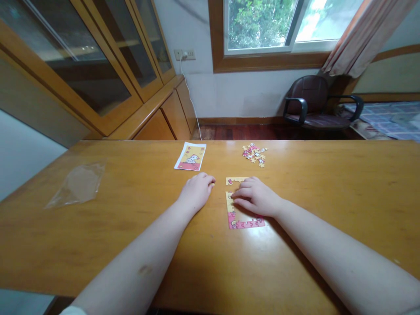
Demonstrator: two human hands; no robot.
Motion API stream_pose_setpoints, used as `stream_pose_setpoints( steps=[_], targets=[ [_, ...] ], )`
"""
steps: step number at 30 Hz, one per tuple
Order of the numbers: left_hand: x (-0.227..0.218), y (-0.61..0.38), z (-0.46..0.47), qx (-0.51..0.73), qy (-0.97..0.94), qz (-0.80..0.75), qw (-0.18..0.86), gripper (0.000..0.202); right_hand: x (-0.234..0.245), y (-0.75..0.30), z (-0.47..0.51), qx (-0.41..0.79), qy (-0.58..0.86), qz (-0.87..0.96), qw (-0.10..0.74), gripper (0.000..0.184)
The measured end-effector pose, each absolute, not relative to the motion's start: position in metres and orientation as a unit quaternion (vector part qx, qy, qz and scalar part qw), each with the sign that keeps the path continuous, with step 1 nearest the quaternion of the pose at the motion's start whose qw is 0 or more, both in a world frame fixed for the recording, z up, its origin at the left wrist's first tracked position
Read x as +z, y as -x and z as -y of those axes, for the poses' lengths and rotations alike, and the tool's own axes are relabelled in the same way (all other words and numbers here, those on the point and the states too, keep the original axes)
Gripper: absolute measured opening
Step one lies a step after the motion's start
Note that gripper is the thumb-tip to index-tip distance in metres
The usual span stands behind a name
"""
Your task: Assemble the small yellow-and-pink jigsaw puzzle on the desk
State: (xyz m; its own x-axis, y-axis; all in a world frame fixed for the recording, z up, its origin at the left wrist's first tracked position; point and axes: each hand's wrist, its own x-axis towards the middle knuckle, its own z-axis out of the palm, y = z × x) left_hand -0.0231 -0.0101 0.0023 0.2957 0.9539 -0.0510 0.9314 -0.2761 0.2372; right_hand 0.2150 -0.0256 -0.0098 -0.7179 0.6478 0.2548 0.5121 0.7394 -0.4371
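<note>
A partly joined jigsaw frame (236,218), yellow above and pink below, lies on the wooden table (328,197). My right hand (254,196) rests on the frame's middle, fingers curled and pressed down toward its left strip. My left hand (197,190) sits just left of the frame with fingers curled, and a small yellowish bit shows at its fingertips; what it holds is too small to name. A pile of loose puzzle pieces (254,154) lies beyond the right hand. A reference picture card (190,156) with a white animal lies beyond the left hand.
A crumpled clear plastic bag (77,183) lies at the table's left. Wooden glass-door cabinets (98,65) stand on the left. Past the table's far edge stand a dark armchair (311,103), a window and a wall socket with a white cable.
</note>
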Motion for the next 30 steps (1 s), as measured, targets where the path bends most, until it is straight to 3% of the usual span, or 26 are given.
stream_pose_setpoints(
  steps=[4, 7, 21, 30],
  targets=[
    [0.0025, 0.0275, 0.0101, 0.07, -0.813, -0.564, 0.127, 0.032, -0.0089, -0.2149, 0.0258, 0.173, 0.317, 0.911, 0.2, 0.021],
    [0.0043, 0.0272, 0.0109, 0.078, -0.797, -0.59, 0.109, 0.026, -0.0087, -0.2148, 0.026, 0.175, 0.315, 0.91, 0.202, 0.021],
    [0.0106, 0.0204, 0.0168, -0.023, -0.758, -0.65, 0.038, 0.029, -0.0107, -0.2154, 0.0246, 0.178, 0.309, 0.912, 0.205, 0.021],
    [0.0105, 0.0239, 0.0176, -0.014, -0.779, -0.623, 0.064, 0.026, -0.0104, -0.2154, 0.0249, 0.179, 0.31, 0.91, 0.209, 0.019]
  ],
)
